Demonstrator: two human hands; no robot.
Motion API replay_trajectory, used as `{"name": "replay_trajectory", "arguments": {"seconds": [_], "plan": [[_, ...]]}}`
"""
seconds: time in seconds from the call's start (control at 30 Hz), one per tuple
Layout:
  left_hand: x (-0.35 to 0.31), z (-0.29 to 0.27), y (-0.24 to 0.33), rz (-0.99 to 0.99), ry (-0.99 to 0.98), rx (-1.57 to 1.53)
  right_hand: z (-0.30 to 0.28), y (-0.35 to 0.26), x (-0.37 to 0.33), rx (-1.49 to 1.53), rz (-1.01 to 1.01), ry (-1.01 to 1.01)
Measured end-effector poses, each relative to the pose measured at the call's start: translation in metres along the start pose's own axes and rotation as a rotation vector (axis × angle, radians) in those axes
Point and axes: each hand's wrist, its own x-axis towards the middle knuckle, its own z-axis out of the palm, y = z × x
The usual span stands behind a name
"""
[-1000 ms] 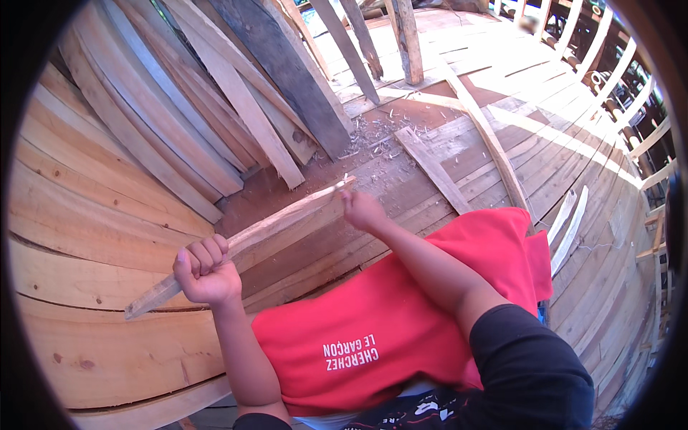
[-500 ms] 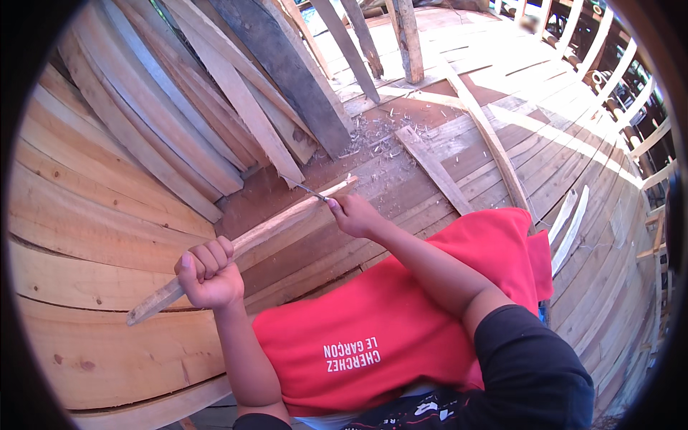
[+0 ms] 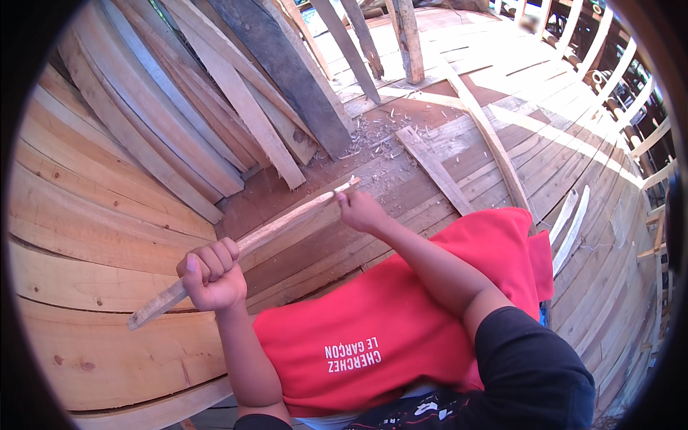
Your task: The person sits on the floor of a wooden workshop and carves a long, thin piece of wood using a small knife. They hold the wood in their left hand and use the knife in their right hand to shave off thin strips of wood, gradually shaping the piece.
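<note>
A long, narrow wooden stick (image 3: 287, 216) slants up to the right in front of me, its surface pale and freshly cut along the upper stretch. My left hand (image 3: 213, 275) is wrapped in a fist round its lower part, and the stick's squared end pokes out beyond the fist. Close to the far, splintered tip is my right hand (image 3: 362, 213), its fingers closed on a thin-bladed knife. The blade hardly shows now against the stick, and the handle is hidden in the fist.
A red cloth garment (image 3: 401, 308) covers my lap. Planks (image 3: 244, 107) and a dark board (image 3: 287, 72) lean at the upper left beside a curved plank wall (image 3: 100, 287). Wood shavings (image 3: 387, 132), a short board (image 3: 433, 168) and a long curved strip (image 3: 491, 140) lie on the floor.
My right hand has moved slightly right, toward the stick's tip. The knife blade, which stuck out past the stick to the left, barely shows now. My left hand has hardly moved.
</note>
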Motion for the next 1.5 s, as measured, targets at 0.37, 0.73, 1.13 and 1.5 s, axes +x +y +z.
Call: {"name": "replay_trajectory", "arguments": {"seconds": [0.37,0.73,1.13,1.5], "plan": [[-0.003,-0.003,0.000,-0.006,0.007,-0.004,0.000,-0.008,-0.008,-0.015,-0.018,0.020],[0.004,0.002,-0.003,-0.008,0.068,-0.047,-0.005,0.041,0.017,-0.011,0.082,0.066],[-0.001,-0.016,0.002,0.018,-0.106,-0.026,-0.005,-0.020,-0.007,0.088,-0.033,-0.065],[0.000,-0.003,0.000,0.022,-0.201,-0.029,-0.007,0.004,-0.006,0.058,-0.050,-0.065]]}}
